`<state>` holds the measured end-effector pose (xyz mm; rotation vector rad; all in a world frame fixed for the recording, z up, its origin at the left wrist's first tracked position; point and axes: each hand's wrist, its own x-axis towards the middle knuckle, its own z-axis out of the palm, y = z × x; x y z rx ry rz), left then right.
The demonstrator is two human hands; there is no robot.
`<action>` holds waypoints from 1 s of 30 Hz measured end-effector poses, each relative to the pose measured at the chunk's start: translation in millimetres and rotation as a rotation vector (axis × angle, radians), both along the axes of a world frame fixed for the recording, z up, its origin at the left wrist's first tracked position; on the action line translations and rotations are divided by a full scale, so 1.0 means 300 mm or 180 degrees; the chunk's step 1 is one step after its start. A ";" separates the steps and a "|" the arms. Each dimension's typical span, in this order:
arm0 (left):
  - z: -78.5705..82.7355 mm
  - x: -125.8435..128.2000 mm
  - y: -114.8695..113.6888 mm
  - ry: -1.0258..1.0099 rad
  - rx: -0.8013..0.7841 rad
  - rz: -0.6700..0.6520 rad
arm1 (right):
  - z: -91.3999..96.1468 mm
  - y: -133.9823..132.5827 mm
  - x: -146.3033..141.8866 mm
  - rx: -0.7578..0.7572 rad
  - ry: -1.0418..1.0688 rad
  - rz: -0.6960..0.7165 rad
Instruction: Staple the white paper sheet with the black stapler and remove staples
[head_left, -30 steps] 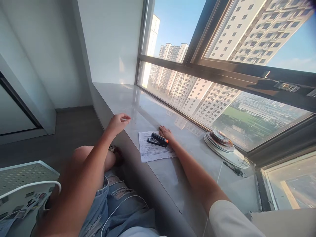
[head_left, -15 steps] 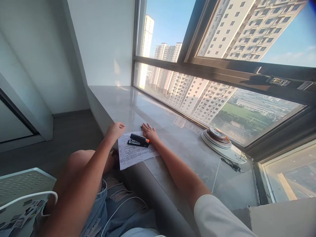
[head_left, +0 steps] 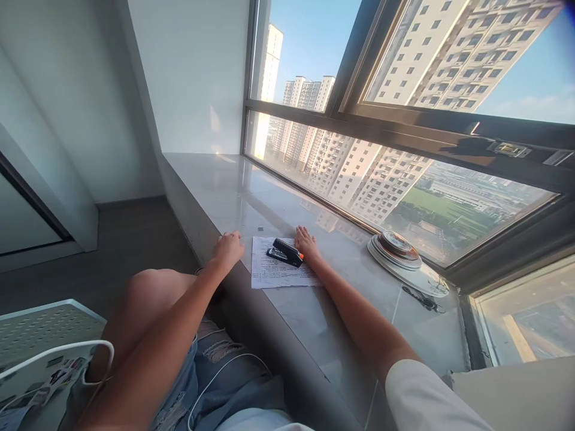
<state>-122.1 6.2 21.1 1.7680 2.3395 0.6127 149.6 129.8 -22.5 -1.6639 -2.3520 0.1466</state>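
Observation:
A black stapler with an orange tip lies on a printed sheet of paper on the grey window sill. My right hand is spread flat at the sheet's right side, beside the stapler's orange end, and holds no object. At the sill's front edge, left of the paper and apart from it, my left hand is loosely closed with its fingers curled; nothing shows in it. Just beyond the paper sits a small dark piece, perhaps a strip of staples.
A stack of plates stands on the sill by the window, with dark glasses or a similar item near it. A white cable crosses my lap. A perforated pale chair or stool is at lower left.
The paper and the stapler on it have slid right together with my right hand. The small dark piece stayed behind and now lies apart from that hand. My left hand shifted right and slightly down.

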 end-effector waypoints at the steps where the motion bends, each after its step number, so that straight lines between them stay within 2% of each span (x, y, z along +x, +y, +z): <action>1: -0.010 0.034 -0.004 0.0105 0.0157 -0.0086 | 0.000 0.002 0.012 0.0021 0.0033 -0.0007; 4: -0.046 0.135 -0.009 0.0057 0.0577 -0.0874 | 0.011 0.002 0.020 0.0171 0.0332 0.0031; 6: -0.077 0.187 -0.008 -0.0045 0.0676 -0.1255 | 0.030 -0.009 0.025 0.0386 0.0832 0.0009; 8: -0.108 0.218 -0.008 0.0056 0.0624 -0.1304 | 0.053 -0.042 0.042 0.0564 0.1422 0.0104; 10: -0.132 0.230 -0.009 0.0238 0.0524 -0.1267 | 0.072 -0.102 0.065 0.0469 0.1779 0.0560; 12: -0.144 0.230 -0.011 0.0337 0.0431 -0.1285 | 0.082 -0.175 0.081 0.0173 0.1742 0.1160; 15: -0.142 0.229 -0.013 0.0392 0.0312 -0.1240 | 0.081 -0.257 0.083 0.0106 0.1389 0.1377; 17: -0.134 0.231 -0.016 0.0425 0.0270 -0.1092 | 0.081 -0.263 0.085 0.0164 0.1293 0.1259; 20: -0.125 0.232 -0.018 0.0470 0.0147 -0.0955 | 0.089 -0.201 0.128 0.0266 0.1541 0.0910; 26: -0.121 0.208 -0.021 0.0361 -0.0054 -0.1115 | 0.083 -0.030 0.378 0.0572 0.2458 0.0041; 30: -0.125 0.197 -0.023 0.0295 0.0077 -0.1140 | 0.038 0.023 0.514 0.0432 0.2411 -0.0128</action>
